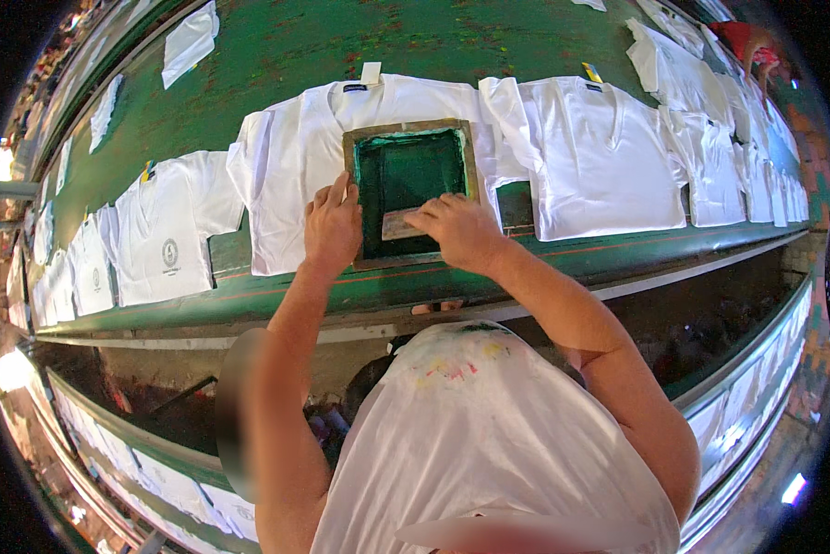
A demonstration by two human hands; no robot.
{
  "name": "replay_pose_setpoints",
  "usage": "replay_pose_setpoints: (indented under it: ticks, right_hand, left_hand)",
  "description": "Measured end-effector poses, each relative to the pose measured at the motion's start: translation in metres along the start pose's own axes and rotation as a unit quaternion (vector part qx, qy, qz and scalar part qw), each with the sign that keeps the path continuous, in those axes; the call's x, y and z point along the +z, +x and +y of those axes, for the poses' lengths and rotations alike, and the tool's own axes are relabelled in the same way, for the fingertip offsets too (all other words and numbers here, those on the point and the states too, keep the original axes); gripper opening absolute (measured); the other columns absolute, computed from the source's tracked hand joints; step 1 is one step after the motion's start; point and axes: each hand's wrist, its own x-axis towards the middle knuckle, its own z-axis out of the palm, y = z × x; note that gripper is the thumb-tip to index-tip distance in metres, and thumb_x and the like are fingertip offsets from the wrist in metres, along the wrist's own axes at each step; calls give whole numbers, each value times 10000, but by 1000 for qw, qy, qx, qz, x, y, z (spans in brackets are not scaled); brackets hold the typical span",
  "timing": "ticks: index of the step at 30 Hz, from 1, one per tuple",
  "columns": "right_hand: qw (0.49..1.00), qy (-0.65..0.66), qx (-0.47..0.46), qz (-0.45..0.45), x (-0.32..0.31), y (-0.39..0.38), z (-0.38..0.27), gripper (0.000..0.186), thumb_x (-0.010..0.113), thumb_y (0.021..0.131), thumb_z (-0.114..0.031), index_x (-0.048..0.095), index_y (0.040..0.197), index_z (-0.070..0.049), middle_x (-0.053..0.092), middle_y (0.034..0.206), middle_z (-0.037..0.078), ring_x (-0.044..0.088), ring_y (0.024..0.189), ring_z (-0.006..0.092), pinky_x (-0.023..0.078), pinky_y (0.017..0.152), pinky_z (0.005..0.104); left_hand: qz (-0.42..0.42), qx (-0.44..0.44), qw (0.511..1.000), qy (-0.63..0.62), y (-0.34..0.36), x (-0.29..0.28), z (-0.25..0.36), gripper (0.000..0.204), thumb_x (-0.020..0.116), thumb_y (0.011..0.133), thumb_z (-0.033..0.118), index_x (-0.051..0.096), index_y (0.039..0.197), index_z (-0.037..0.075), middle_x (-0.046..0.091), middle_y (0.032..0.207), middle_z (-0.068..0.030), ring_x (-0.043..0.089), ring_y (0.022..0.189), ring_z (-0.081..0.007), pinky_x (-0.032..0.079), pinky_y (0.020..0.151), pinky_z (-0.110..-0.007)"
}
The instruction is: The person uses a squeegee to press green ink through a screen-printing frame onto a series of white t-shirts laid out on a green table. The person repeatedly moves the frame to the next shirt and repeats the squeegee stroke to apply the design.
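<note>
Gripping the flat blade [398,225] inside the square frame [406,127]

From my remote seat I see the right hand [454,229] closed over the blade's right part, in the lower half of the frame. The left hand [333,224] lies along the frame's left bar, one finger pointing up it; I cannot tell whether it clasps the bar or only presses there. Within the frame shows a dark green panel [410,175]. The frame lies over the lower front of the middle T-shirt [276,203], white and spread on a long green table [313,42]. Just to its right I have the right-hand T-shirt [609,194], plain white in front; to its left, the printed T-shirt [152,222] bears a round dark mark near its hem.
</note>
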Motion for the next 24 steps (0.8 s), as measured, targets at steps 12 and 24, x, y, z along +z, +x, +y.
replay_pose_setpoints:
  ticks: [12,24]
  right_hand:
    - [999,44,-5,28,13,-45,-29,592,823,899,-166,679,1467,-89,640,1483,148,602,1366,360,505,1166,503]
    - [820,480,279,141,23,-80,37,744,749,1099,-264,412,1718,-26,657,1416,102,619,1255,173,496,1112,353]
  left_hand:
    - [150,-116,954,-232,-21,60,14,512,689,908,-49,742,1406,58,651,1493,-245,579,1385,-458,440,1210,-547]
    - [244,-42,936,-250,-40,36,38,470,677,891,-111,775,1309,81,620,1521,-264,574,1347,-457,447,1162,-529]
